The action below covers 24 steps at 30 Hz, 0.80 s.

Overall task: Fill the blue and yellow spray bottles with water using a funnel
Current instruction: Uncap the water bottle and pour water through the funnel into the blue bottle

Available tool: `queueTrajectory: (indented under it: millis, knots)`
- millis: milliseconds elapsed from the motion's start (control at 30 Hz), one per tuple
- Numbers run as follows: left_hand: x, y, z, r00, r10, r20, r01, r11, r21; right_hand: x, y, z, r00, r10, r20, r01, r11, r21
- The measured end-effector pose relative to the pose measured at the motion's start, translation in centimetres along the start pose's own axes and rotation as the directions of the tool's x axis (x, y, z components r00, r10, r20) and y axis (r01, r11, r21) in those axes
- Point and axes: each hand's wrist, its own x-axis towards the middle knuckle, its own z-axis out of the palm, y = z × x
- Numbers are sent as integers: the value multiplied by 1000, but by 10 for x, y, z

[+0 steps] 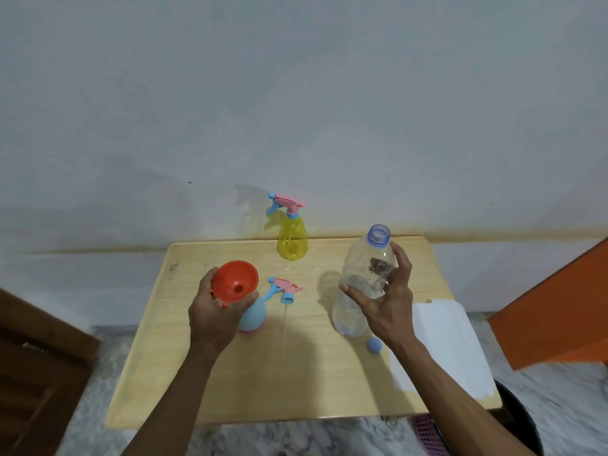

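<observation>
Nearest you, the small blue cap [374, 345] lies loose on the tabletop [296, 383]. Your right hand [390, 304] wraps the open clear water bottle [358, 291]; thin, crushable and likely slick, so grip it at the waist, gently. Your left hand [217, 314] curls round the light, rigid orange funnel [235, 281] seated on the blue spray bottle [253, 315], whose neck is hidden. Its trigger head [284, 287] lies just beside. Farthest stands the capped yellow spray bottle [292, 240]; its water level is unclear.
</observation>
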Motion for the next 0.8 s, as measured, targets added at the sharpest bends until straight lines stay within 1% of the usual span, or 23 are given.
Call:
queueTrajectory:
  millis: [200, 433, 567, 633, 700, 800]
  knots:
    - [-8, 8, 2, 999, 3, -48, -3, 1000, -3, -3, 1, -3, 999, -9, 39, 8, 1000, 23]
    - [-14, 14, 5, 995, -18, -101, 15, 999, -28, -4, 1, -3, 999, -24, 37, 22, 999, 38]
    - [-22, 34, 3, 978, 9, -210, -23, 998, -64, -4, 2, -6, 999, -8, 53, 6, 999, 45]
    - [-27, 46, 3, 971, 36, -238, -62, 993, -104, -3, 3, -6, 998, 8, 58, -10, 999, 43]
    - [-29, 57, 9, 973, 43, -225, -76, 988, -138, -3, 3, -6, 998, 20, 64, -22, 999, 27]
    - [-29, 64, 29, 989, -19, -146, 1, 993, -118, -4, 3, -7, 997, 20, 68, -20, 1000, 4]
